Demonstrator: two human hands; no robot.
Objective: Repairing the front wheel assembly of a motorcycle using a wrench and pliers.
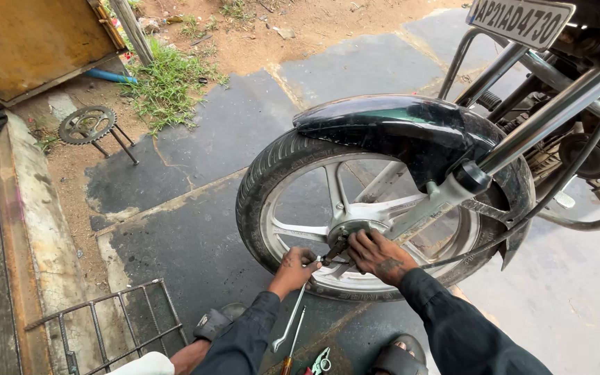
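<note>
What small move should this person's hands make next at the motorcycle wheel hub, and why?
Probably turn the spanner a little further with the left hand, the right hand bracing at the hub: both hands sit at the axle, the spanner's head seemingly on the fastener, handle hanging down.

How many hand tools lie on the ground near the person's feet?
3: a spanner, a screwdriver beside it, and pliers just to their right, all between the sandals. More may be hidden beneath the arms.

Glossy dark mudguard (397,121), matt ribbed rubber tyre (272,170), shiny metal fork tube (546,121), rough stone paving (230,132).
</note>
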